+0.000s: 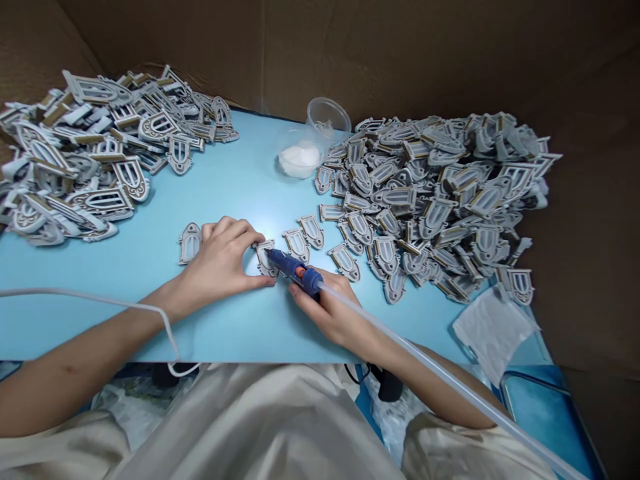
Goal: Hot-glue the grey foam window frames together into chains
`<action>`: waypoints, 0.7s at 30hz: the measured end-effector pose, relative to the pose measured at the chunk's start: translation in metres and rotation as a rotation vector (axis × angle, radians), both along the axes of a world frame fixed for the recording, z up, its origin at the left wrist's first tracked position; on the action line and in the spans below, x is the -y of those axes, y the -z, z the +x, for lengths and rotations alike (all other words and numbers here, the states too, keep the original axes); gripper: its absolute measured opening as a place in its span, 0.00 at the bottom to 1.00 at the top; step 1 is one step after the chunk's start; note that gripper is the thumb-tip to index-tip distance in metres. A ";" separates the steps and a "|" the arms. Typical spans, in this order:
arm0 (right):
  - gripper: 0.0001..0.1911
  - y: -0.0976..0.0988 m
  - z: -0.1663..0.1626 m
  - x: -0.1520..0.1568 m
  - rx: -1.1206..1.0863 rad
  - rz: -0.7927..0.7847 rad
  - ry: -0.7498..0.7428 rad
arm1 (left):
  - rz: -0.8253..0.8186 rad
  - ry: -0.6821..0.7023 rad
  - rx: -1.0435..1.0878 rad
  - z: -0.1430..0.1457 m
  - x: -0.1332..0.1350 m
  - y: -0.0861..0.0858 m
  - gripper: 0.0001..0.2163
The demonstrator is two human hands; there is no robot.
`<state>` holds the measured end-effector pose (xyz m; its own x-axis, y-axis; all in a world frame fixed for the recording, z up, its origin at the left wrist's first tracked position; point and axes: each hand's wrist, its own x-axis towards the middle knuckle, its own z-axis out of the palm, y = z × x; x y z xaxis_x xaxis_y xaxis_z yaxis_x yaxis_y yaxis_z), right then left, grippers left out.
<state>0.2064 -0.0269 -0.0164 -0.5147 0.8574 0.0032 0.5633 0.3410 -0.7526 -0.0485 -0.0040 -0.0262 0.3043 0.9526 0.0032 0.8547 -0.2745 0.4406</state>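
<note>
1. Arched window piece [264, 259], grey with a tan edge, stands near the middle of the bench [225, 337], toward its near edge. The left hand [217, 263] has a narrow grip on it, thumb and fingertips closed around its sides.
2. The right hand [330, 313] has a full grip around a blue glue gun [295, 270], whose nozzle touches the piece. A long clear glue stick [425, 363] runs back from the gun.
3. Judging by its look, the piece is light and stiff, but its thin window bars may be fragile. The solid outer rim seems the best place to hold.
4. A loose piece [189, 243] lies beside the left hand, and a row of pieces [311, 231] lies right of the gun. A big heap [95, 153] fills the far left corner, another heap [430, 200] the far right. A clear plastic tub [300, 160] sits by the far edge, and a tissue [493, 333] lies at the near right corner.
</note>
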 end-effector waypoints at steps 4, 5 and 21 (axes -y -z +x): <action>0.15 0.003 -0.002 -0.001 0.036 0.014 0.007 | 0.015 -0.026 0.021 0.003 0.002 0.001 0.28; 0.15 0.003 -0.002 -0.001 0.041 0.021 0.015 | 0.010 -0.030 0.024 0.003 0.002 0.001 0.28; 0.14 0.007 -0.005 -0.002 0.068 0.028 0.009 | -0.031 -0.071 0.025 0.008 0.002 0.000 0.28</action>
<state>0.2010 -0.0254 -0.0232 -0.5065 0.8622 -0.0072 0.6159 0.3559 -0.7028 -0.0410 -0.0056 -0.0259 0.2357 0.9716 -0.0196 0.8605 -0.1992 0.4689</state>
